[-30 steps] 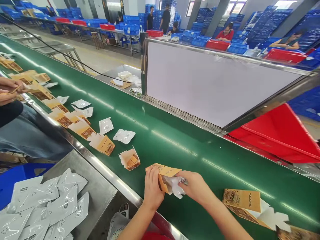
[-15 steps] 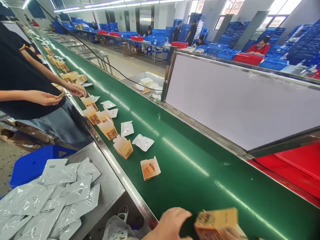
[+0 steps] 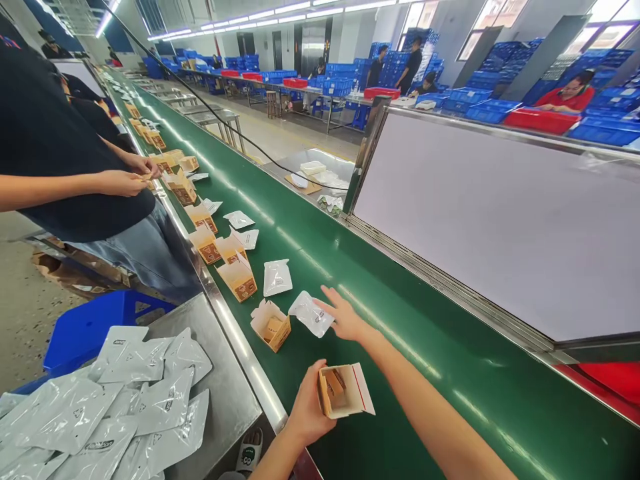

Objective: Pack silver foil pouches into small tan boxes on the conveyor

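My left hand (image 3: 311, 408) is wrapped around an open small cardboard box (image 3: 354, 393), tilted with its mouth toward me; a brown piece lies inside. Over the green belt, my right hand (image 3: 345, 316) reaches out with fingers spread, its fingertips at the right edge of a white sealed pouch (image 3: 309, 315). Whether they press on the pouch I cannot tell. Just left of that pouch stands another open cardboard box (image 3: 271, 327) with a brown piece in it. A second white pouch (image 3: 277, 277) lies flat farther up the belt.
Several white pouches (image 3: 100, 407) are heaped on a metal side table (image 3: 233, 373) at the left, beside a blue stool (image 3: 90, 327). More open boxes (image 3: 237, 277) line the conveyor belt (image 3: 400, 320). A co-worker (image 3: 75, 147) stands at the left edge. A white panel (image 3: 480, 227) borders the right.
My left hand has taken hold of the nearest box on the belt. My right hand has come into view, reaching to the pouch. The box at the bottom right is out of view.
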Motion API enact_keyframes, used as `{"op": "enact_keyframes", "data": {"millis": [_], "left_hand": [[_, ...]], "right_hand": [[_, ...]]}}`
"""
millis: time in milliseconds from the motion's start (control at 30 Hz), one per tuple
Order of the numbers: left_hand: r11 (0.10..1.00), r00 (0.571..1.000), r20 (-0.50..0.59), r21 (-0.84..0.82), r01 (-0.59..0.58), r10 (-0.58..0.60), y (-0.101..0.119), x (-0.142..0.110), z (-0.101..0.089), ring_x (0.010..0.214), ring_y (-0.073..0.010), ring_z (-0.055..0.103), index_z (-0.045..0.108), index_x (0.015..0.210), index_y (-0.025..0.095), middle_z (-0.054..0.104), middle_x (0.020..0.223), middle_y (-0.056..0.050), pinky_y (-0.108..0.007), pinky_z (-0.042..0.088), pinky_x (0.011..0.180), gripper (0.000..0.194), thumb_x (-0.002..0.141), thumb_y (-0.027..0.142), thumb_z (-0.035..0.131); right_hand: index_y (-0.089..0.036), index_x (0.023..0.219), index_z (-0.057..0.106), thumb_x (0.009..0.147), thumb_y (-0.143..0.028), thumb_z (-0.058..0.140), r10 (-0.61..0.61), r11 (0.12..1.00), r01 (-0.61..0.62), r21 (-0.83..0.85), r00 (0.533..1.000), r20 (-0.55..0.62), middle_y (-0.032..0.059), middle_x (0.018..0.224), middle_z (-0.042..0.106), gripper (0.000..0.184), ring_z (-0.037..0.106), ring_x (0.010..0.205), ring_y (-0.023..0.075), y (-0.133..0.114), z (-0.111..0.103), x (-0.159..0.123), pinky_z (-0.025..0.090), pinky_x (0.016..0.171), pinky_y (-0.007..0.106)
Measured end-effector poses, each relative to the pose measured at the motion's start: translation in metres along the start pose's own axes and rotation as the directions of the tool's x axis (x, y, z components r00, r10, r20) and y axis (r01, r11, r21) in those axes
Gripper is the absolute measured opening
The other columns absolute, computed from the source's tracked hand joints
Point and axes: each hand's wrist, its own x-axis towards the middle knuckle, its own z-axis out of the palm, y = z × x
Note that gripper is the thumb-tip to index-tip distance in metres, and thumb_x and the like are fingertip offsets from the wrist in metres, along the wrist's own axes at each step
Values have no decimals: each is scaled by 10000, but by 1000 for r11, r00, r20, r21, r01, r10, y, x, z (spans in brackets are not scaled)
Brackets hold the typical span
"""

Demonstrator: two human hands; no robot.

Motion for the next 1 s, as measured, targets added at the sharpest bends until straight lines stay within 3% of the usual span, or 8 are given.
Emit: {"op": "enact_keyframes", "data": {"millis": [67,167,367,500,633,767,900,1000], "left_hand": [[998,999,42,-55,23,-21,0,0,-2,1041,-269,624,420,1222,270,618,1138,-75,-439,535,919,745,543,86,666],[998,997,-54,-5,59,-59,-1,-5,-16,1077,-277,599,434,1186,239,597,1139,-89,-456,511,944,648,586,108,640],[966,979,-195,238,101,-54,6,-8,-25,1026,-267,589,434,1174,169,569,1091,-107,-458,523,889,574,623,137,591],[932,971,-208,360,-37,119,19,-9,-3,1049,-271,568,432,1192,139,563,1098,-131,-463,512,897,555,655,123,572],[848,915,-156,457,-268,373,29,-17,18,1143,-288,521,425,1223,143,549,1184,-148,-510,465,964,571,669,83,551],[751,857,-46,506,-423,514,36,-39,38,1180,-280,506,439,1220,163,572,1194,-136,-537,425,1011,516,717,57,487],[854,931,40,385,-349,362,38,-68,70,1143,-297,534,424,1249,130,577,1196,-170,-500,470,986,605,656,115,546],[928,942,298,281,-243,156,37,-83,103,1097,-375,553,456,1266,112,586,1185,-197,-552,461,978,765,548,242,686]], "right_hand": [[-279,999,694,719,-141,522,-15,999,14,32,999,28,-23,1226,613,357,552,1155,202,9,23,34,459,941,326],[-265,915,703,744,-162,505,39,995,-38,89,999,-12,-39,993,692,281,651,927,153,21,32,32,498,822,265],[-161,1084,593,861,-356,414,290,936,-231,267,935,-206,81,990,640,346,635,830,183,-6,-27,-87,515,681,260],[-209,900,632,836,-386,491,329,866,-279,414,943,-53,54,928,615,235,602,758,170,-56,-51,-168,505,641,258],[-230,991,631,790,-284,507,525,851,-522,60,840,-137,42,803,661,243,606,673,207,-76,-17,-199,523,660,357],[-229,1031,656,831,-243,410,385,913,-406,-42,890,-243,102,1072,666,316,622,1000,267,-75,29,-212,518,864,418],[-202,1344,455,798,-261,505,376,894,-368,257,926,18,107,1322,537,551,508,1216,243,-61,36,-252,488,953,343],[-261,1256,561,768,-317,589,417,879,-445,171,891,177,60,1259,593,492,541,1177,269,-43,24,-287,498,955,358]]}}
